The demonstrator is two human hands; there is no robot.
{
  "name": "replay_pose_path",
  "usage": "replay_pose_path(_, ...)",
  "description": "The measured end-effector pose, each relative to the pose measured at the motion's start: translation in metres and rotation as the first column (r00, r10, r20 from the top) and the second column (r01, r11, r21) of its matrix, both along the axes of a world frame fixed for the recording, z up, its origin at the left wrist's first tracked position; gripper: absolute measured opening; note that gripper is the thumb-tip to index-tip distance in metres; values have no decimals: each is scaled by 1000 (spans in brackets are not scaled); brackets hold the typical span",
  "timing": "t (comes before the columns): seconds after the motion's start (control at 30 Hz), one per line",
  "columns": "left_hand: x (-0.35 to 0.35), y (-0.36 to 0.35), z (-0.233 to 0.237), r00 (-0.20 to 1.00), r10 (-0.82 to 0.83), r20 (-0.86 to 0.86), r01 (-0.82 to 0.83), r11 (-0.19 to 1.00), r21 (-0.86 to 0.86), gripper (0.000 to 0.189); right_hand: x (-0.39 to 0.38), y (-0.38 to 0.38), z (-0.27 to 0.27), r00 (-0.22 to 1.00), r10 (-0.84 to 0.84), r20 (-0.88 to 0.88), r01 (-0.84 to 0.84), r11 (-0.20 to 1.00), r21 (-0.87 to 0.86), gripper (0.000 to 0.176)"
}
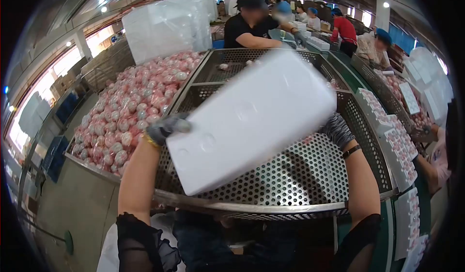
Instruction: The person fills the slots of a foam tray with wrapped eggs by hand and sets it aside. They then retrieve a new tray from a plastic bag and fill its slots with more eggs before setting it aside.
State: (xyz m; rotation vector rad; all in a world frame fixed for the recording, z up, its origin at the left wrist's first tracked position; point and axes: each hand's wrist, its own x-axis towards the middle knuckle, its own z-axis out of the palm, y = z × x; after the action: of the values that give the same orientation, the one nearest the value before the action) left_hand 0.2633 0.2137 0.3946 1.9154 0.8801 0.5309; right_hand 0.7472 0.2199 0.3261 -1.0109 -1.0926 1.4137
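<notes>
A white foam box is held up between my two hands, tilted so its right end is higher, with a smooth face towards me. Round marks show on that face, and its outline is smeared by motion. My left hand, in a grey glove, grips the box's left end. At the right end, my right hand in a dark striped glove holds the edge, its fingers partly hidden behind the box. Beneath the box is a perforated metal tray, with a few wrapped round pieces partly visible in it.
On the left lies a large heap of round pieces in red-and-clear wrapping. Filled white boxes line a green conveyor on the right. Across the tray stands a person in black; other people work farther back. Stacked white foam rises behind the heap.
</notes>
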Motion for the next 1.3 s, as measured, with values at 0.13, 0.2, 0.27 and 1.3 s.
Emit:
replay_pose_path(0.13, 47, 42, -74, 925, -264, -274, 203, 952, -231, 59, -13, -35, 27, 969, 133, 206, -123, 991, -61, 45)
replay_pose_path(0.2, 66, 19, -53, 734, -207, -647, 113, 976, -185, 53, 22, 2, -37, 647, -18, 763, -334, 892, 305, 50)
replay_pose_path(0.27, 45, 34, -97, 901, -172, -397, 150, 985, -87, 49, -28, -42, 13, 613, 147, 776, -272, 962, 33, 56)
replay_pose_path(1.3, 70, -22, -2, 979, 96, 180, -39, 954, -299, 40, -34, -68, 62, 665, 449, 596, -491, 865, -104, 51)
